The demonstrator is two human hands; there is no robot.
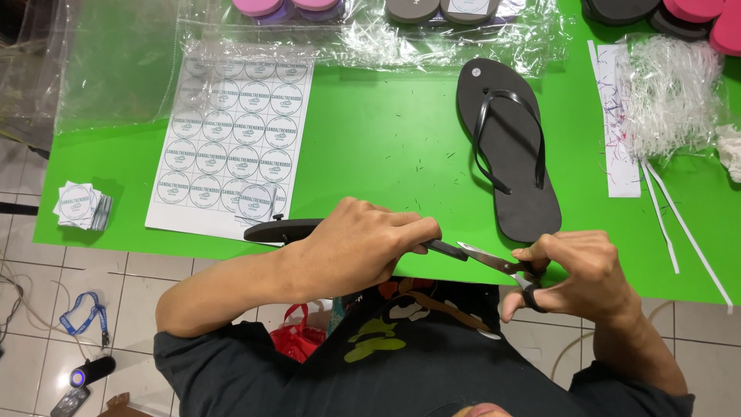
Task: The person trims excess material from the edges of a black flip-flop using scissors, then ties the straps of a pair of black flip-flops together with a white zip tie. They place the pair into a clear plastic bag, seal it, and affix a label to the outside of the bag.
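Scissors (494,261), gripped in the right hand (575,274), sit with blades parted at the end of a black sandal (309,229) which the left hand (363,247) clasps edge-on, steadied just over the green table's (370,139) near edge, presumably for trimming.

Black foam flip-flop sandal (282,230): held on edge above the near border of the green table, long axis running left to right, middle hidden by the grip. Small steel scissors with dark handles (494,262): blades parted, tips touching the sandal's right end
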